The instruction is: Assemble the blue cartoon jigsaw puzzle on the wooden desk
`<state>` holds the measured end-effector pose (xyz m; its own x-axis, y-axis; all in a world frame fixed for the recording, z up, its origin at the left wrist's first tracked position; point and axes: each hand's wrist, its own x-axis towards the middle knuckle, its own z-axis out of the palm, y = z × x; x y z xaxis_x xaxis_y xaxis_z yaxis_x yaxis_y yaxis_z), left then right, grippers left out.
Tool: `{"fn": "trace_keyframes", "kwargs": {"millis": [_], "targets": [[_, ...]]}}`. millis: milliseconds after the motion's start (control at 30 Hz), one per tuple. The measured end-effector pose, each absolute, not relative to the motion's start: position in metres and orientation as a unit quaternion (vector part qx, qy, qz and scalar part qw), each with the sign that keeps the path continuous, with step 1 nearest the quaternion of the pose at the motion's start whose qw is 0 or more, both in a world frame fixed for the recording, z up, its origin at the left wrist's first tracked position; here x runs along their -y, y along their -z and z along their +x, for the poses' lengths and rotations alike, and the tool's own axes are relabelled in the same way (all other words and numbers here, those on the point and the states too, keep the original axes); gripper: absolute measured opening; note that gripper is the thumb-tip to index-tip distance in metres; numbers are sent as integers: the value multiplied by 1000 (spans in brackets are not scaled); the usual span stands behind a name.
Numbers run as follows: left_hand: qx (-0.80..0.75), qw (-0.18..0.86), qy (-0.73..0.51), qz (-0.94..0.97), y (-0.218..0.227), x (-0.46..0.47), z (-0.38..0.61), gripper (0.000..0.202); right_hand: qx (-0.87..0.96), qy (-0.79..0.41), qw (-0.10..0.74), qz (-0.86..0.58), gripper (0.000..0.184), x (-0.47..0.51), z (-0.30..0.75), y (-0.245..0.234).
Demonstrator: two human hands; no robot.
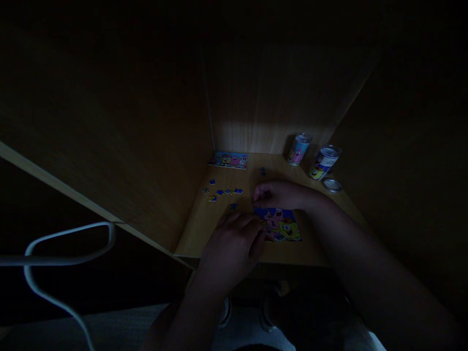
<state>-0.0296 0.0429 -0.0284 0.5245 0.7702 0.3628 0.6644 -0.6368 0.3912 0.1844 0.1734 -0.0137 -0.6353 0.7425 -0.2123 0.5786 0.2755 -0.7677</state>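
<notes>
A partly joined jigsaw puzzle point(287, 226) with cartoon figures on blue lies near the front edge of the wooden surface. My left hand point(234, 239) is at its left side, with bent fingers and thumb closed at the edge. Above the puzzle's upper left corner is my right hand point(278, 194), its fingers curled together; whatever they pinch is hidden in the dim light. Loose puzzle pieces lie to the left, among them a blue piece point(219, 192) and one near my left hand, a dark piece point(234, 206). Another loose piece point(263, 171) sits beyond my right hand.
At the back left lies a picture strip point(229, 160) with cartoon figures. Two clear-topped canisters, a pink-and-blue canister point(299, 149) and a yellow-and-blue canister point(323, 163), stand back right beside a round lid point(332, 185). Wooden panels enclose the surface. A white cable point(66, 263) hangs left.
</notes>
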Motion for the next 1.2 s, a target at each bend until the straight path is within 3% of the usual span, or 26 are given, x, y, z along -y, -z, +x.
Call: {"fn": "trace_keyframes", "kwargs": {"millis": [633,1200], "targets": [[-417,96,-262,865,29,-43,-29,12,795,-426,96,-421,15,-172,183,12],[-414,93,-263,867,29,-43,-28,13,803,-406,84,-428,20,-172,182,10]]}}
